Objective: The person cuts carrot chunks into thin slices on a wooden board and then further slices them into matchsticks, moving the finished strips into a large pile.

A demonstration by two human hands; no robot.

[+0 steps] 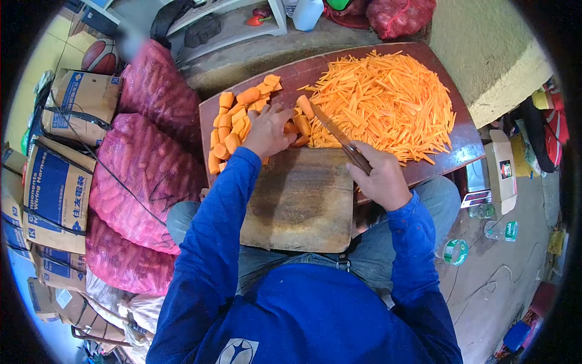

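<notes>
My right hand [382,176] is closed around the handle of a knife [335,131], whose blade points up and left across the edge of the shredded carrot pile [382,100]. Near the blade's tip lies a carrot chunk [305,107]. Fingers apart, my left hand [270,130] reaches over the cut carrot chunks [232,142] on the left of the table. Its fingertips are among the pieces, and their undersides are hidden. Between my forearms, a worn wooden cutting board [297,200] lies at the table's near edge, over my lap.
Carrots and chunks rest on a dark red table [448,161]. Red mesh sacks [136,176] and strapped cardboard boxes [57,194] stack up at left. Plastic bottles [454,251] and an opened carton [502,173] are on the floor at right. A concrete wall [485,48] stands behind.
</notes>
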